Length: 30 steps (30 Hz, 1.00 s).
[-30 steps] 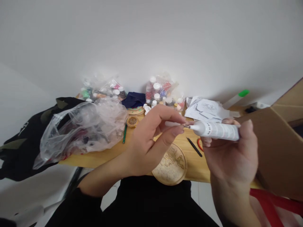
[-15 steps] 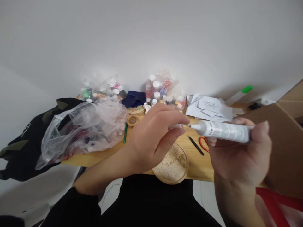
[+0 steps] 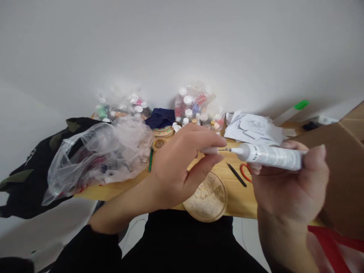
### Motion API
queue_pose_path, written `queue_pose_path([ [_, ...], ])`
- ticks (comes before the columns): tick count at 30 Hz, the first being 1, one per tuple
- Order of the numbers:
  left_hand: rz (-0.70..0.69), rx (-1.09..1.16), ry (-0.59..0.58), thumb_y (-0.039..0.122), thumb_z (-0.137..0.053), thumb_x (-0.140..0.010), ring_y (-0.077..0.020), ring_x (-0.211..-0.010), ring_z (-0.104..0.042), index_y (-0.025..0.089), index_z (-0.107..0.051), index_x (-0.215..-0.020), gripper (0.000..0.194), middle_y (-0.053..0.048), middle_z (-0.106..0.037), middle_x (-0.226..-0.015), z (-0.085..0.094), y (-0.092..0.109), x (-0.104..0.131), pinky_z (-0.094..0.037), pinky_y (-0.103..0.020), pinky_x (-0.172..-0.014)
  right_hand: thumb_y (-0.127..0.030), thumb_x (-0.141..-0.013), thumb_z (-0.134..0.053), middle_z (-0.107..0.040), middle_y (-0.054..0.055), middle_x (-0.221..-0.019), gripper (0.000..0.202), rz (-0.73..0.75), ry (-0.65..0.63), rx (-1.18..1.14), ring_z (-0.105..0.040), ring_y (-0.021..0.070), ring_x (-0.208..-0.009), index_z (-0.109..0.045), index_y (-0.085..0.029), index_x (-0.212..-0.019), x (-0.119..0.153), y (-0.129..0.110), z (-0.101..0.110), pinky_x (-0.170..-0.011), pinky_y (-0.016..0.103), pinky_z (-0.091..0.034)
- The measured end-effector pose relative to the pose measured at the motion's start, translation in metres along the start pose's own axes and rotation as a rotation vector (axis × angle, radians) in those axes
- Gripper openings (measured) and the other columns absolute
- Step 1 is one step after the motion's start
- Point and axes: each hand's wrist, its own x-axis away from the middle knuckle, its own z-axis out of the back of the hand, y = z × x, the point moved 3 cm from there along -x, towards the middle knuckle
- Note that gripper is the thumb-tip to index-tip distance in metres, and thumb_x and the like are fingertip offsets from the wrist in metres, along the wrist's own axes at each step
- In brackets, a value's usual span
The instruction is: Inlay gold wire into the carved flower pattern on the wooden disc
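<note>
My right hand (image 3: 292, 189) is wrapped round a white glue tube (image 3: 274, 156), which lies level with its nozzle pointing left. Between the thumb and fingers of my left hand (image 3: 182, 167) is a small white cap (image 3: 209, 150). A thin metal pin (image 3: 224, 149) reaches from the cap to the nozzle tip. Below the hands, a round wooden embroidery hoop (image 3: 206, 201) with gold outlines on pale cloth rests at the table's front edge, partly hidden by my left hand.
Black tweezers (image 3: 237, 175) and orange-handled scissors (image 3: 245, 172) lie right of the hoop. Papers (image 3: 253, 128) and bagged bottles (image 3: 190, 104) stand at the back. A plastic bag (image 3: 105, 151) and green pencil (image 3: 150, 160) are left; a cardboard box (image 3: 338, 174) is right.
The cap and the nozzle have moved slightly apart, so more of the metal pin shows between them. The right hand has shifted a little to the right with the glue tube.
</note>
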Motion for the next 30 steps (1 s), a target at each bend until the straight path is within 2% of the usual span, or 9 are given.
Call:
queue_pose_path([
  [9,0.023,-0.005,0.0,0.012,-0.058,-0.094,-0.0146,-0.092,-0.068,0.025,-0.057,-0.108,0.019,-0.001,-0.071,-0.1,-0.0041,-0.0018,0.0019,-0.061,-0.029,-0.076,-0.05,-0.081,-0.071,-0.058,-0.004,-0.055,0.026,0.002,0.004,0.01,-0.056,0.0138,-0.041,-0.073,-0.025,-0.073,0.0001,0.0009,0.0009,-0.038,0.029,-0.042],
  [13,0.01,-0.01,-0.003,0.01,-0.059,-0.093,-0.0136,-0.094,-0.067,0.022,-0.057,-0.108,0.019,-0.002,-0.071,-0.101,-0.0039,-0.0022,0.0025,-0.06,-0.026,-0.076,-0.049,-0.081,-0.071,-0.058,-0.004,-0.057,0.027,0.005,0.006,0.014,-0.055,0.014,-0.041,-0.072,-0.024,-0.073,-0.0006,0.0022,0.0021,-0.037,0.029,-0.04],
  [22,0.011,-0.016,-0.011,0.01,-0.059,-0.093,-0.0126,-0.092,-0.066,0.019,-0.058,-0.107,0.017,-0.003,-0.071,-0.1,-0.0051,-0.0031,0.0007,-0.06,-0.025,-0.077,-0.044,-0.089,-0.063,-0.059,-0.004,-0.062,0.025,0.042,-0.015,0.013,-0.058,0.0126,-0.044,-0.071,-0.023,-0.077,-0.0003,0.0021,0.0025,-0.038,0.028,-0.043],
  [30,0.042,-0.01,-0.025,0.011,-0.058,-0.094,-0.0134,-0.092,-0.067,0.02,-0.058,-0.107,0.016,-0.003,-0.071,-0.1,-0.0062,-0.0031,0.0018,-0.06,-0.026,-0.075,-0.047,-0.082,-0.072,-0.06,-0.004,-0.064,0.025,0.044,0.023,0.003,-0.059,0.0125,-0.044,-0.072,-0.023,-0.074,-0.0015,0.0023,0.0052,-0.038,0.028,-0.044],
])
